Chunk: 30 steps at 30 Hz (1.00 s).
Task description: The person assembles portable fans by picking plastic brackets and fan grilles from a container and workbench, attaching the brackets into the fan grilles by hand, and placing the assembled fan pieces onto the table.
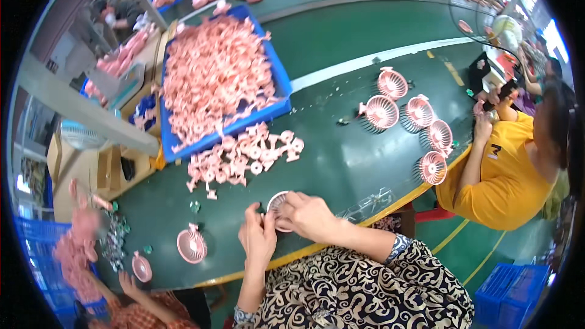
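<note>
A pink round slatted fan guard [278, 202] is held over the near part of the green table, between my two hands. My right hand [312, 216] is closed over its right side, with the fingers reaching into the bowl. At its left edge, my left hand [257, 239] pinches with thumb and forefinger; a small dark spot shows between them, too small to name. My hands hide much of the guard. Beyond them lies a loose pile of small pink plastic parts [244, 157]. Another fan guard [192, 245] rests to the left of my left hand.
A blue tray [281, 106] heaped with pink parts stands at the far left. Several fan guards [382, 112] lie on the right, near a co-worker in yellow [499, 170]. Another co-worker's hand [128, 283] is at lower left. A pale post [91, 113] rises beside the tray.
</note>
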### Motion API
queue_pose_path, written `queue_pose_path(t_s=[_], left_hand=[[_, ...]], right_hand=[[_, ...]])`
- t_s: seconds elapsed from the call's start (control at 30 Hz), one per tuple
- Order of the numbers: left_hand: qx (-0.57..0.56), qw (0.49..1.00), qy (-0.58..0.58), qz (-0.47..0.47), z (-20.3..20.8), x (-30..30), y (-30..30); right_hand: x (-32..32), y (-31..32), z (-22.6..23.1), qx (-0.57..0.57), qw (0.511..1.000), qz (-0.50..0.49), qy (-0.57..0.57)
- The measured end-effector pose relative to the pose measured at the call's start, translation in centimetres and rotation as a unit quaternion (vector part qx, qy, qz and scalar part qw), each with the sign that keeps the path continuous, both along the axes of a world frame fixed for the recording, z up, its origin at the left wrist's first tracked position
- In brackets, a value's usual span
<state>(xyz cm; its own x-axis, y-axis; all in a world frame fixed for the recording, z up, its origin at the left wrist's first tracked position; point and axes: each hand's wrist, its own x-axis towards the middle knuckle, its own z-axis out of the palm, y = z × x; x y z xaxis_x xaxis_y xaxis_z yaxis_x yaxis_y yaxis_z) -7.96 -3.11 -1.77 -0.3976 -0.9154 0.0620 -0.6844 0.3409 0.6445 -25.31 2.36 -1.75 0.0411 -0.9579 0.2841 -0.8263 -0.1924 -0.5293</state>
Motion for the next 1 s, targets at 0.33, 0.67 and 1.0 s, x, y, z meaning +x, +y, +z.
queue_pose_path(t_s=[0.33, 0.67, 1.0], left_hand=[[0.055, 0.983, 0.147, 0.091, 2.3, 7.2, -3.8], [-0.215, 0.949, -0.031, 0.229, 1.9, 16.5, -3.7], [-0.106, 0.963, -0.011, 0.246, 0.7, 17.8, -1.5]], right_hand=[[-7.1, 2.3, 3.6, 0.021, 0.990, -0.139, -0.022], [-10.6, -2.6, 3.7, -0.099, 0.966, -0.238, 0.018], [-7.1, -9.6, 1.4, -0.035, 0.975, -0.215, 0.037]])
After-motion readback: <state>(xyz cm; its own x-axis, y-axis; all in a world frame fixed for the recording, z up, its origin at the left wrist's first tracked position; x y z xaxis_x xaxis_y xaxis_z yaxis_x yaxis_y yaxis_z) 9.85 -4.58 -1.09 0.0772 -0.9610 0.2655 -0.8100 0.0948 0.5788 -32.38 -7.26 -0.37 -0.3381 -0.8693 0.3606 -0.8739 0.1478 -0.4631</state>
